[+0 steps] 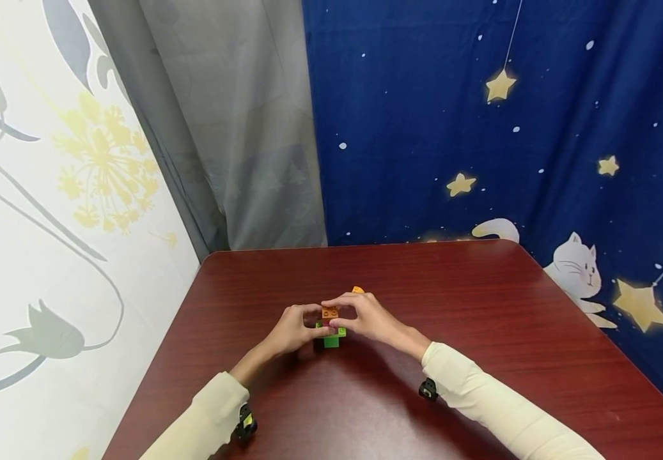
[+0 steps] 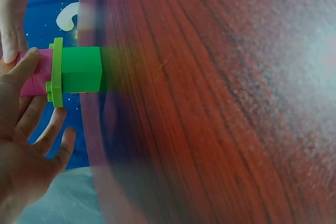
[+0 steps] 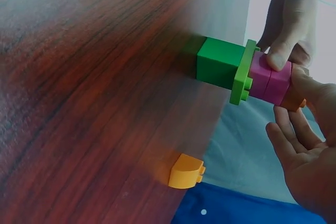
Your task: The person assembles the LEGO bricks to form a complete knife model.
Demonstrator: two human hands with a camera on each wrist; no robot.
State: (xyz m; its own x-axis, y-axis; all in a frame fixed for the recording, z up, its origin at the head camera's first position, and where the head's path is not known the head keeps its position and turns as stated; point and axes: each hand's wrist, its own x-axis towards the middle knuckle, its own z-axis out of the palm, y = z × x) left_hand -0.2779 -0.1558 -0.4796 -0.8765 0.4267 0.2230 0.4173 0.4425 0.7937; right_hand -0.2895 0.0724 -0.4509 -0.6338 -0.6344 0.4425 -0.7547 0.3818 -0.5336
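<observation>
Head view showed a toy-brick tower [image 1: 331, 342] pinched from both sides

The left hand [image 1: 292, 329], at 9 o'clock, had thumb and fingers narrowed onto the pink bricks [image 3: 279, 85], its other fingers spread loosely. From 3 o'clock, the right hand [image 1: 369, 317] pinched the orange brick [image 1: 330, 314] on top, its spare fingers reaching clear of the tower. Below the pink bricks sat a lime plate [image 3: 243, 74], then a green block [image 3: 218, 62] at the foot, standing upright on the dark red bench [image 1: 452, 287]. Near the tower, toward 1 o'clock, lay a rounded yellow-orange block [image 3: 185, 172], just past the right hand. Cream sleeves [image 1: 498, 402] ran off toward 8 and 4 o'clock. Beyond the bench hung a grey curtain [image 1: 239, 128] at 11 o'clock and a starry blue curtain [image 1: 423, 96] at 1.
</observation>
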